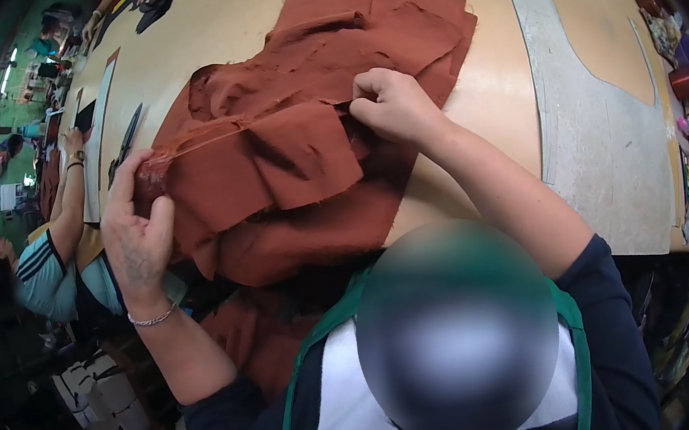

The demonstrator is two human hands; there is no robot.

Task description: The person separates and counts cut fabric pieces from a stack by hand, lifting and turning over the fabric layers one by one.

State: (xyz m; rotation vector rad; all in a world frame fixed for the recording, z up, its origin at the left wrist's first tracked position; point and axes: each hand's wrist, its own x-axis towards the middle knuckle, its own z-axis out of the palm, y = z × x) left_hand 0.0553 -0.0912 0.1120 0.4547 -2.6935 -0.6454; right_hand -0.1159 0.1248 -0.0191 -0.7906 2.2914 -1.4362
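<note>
Rust-red fabric pieces (305, 160) lie layered and crumpled over the table's near edge. My left hand (138, 228) grips the left end of a raised fold, its thumb in front and its fingers curled over the top. At the fold's right end, my right hand (390, 105) is closed in a pinch on the cloth edge. A flap with a cut lower edge hangs between the two hands. Beyond my left hand, dark scissors (127, 141) rest on the tabletop.
The pale table (473, 164) carries a large grey pattern piece (596, 130) at the right and a narrow strip (104, 127) at the left. A co-worker (51, 262) stands at the left edge, arm over the table. More red cloth (261, 341) hangs below the edge.
</note>
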